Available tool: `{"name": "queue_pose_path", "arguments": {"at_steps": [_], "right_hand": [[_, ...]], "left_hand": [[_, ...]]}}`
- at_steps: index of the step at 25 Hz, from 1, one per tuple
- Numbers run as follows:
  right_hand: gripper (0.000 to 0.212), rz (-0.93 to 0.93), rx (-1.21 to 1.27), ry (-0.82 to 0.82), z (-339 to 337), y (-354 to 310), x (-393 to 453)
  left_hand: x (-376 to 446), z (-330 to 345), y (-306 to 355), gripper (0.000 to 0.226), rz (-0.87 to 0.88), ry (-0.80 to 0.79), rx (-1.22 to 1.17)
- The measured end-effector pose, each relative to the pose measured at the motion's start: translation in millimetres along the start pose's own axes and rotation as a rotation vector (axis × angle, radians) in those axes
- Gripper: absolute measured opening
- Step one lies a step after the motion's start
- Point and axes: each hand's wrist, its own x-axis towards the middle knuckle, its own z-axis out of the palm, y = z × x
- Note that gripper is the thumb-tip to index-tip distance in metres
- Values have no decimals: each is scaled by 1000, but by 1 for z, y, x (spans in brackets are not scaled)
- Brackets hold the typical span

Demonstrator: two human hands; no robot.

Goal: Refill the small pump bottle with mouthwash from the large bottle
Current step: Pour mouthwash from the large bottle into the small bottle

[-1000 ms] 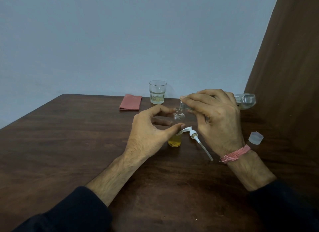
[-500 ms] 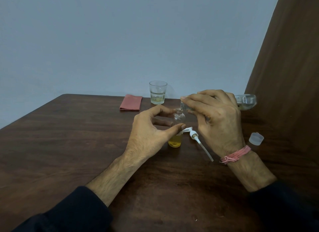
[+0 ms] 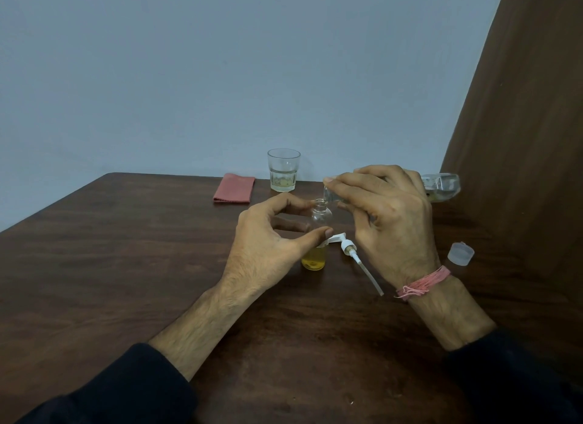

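— Where was the small bottle (image 3: 317, 247) at that moment?

— It stood upright on the dark surface (image 3: 126, 266), near the middle, with its open neck pointing straight up. My left hand (image 3: 268, 243) held it: the thumb and the fingers (image 3: 295, 204) were curled around its clear body, with some gap left in the hand. There was yellow liquid only in the bottom part, so I judged the refill was at its beginning.

— And the large bottle (image 3: 441, 187)?

— My right hand (image 3: 391, 224) gripped it around the neck end, the fingers closed over it. Its long axis lay almost level, the bottom pointing to the right and away, the mouth pointing left, just above the small neck. I could not tell if liquid was running.

— How did these things handle, in your opinion?

— The small one looked light and easy to tip, so holding it low on the body seemed right to me. The large one was clear and smooth, probably slippery if wet, and heavier at the far end. A grip near its mouth gives good aim, but less support for the weight.

— What else was there?

— The white pump (image 3: 350, 250) lay just beside the small bottle, its tube pointing toward me. A cap (image 3: 460, 254) lay to the right. Behind were a glass (image 3: 283, 170) and a red cloth (image 3: 234, 188).
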Motion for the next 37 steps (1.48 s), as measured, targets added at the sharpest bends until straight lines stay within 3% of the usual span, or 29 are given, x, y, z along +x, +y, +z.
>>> {"name": "queue_pose_path", "arguments": {"at_steps": [37], "right_hand": [[51, -21, -17, -2, 0, 2, 0]], "left_hand": [[1, 0, -2, 46, 26, -6, -5]]}}
